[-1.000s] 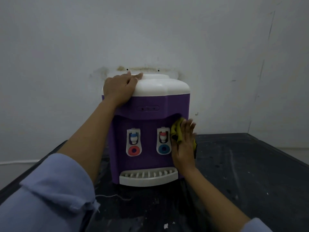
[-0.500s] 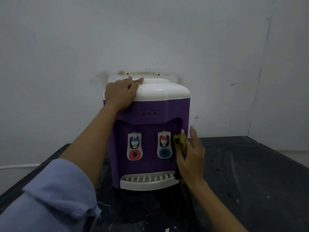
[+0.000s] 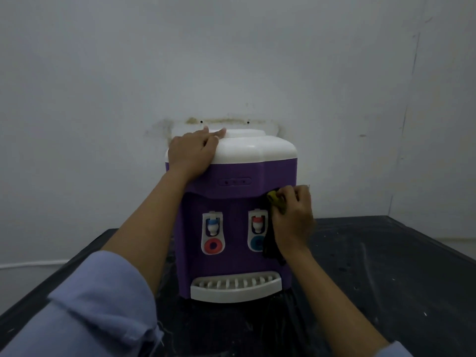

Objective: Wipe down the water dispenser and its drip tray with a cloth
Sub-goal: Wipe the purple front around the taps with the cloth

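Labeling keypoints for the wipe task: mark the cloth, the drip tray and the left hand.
cloth (image 3: 276, 199), head view, yellow bunched part above the right hand's fingers.
drip tray (image 3: 235, 292), head view, front white rim below the slots.
left hand (image 3: 192, 150), head view, back of the hand on the dispenser's white top.

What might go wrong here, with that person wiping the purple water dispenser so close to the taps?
The right hand rubs a yellow cloth on the purple water dispenser right beside the red-capped tap; a slip could press it and spill water. The dark hanging part of the cloth could snag there too. The left hand steadies only the white lid, so a hard push might shift the unit on the black table.
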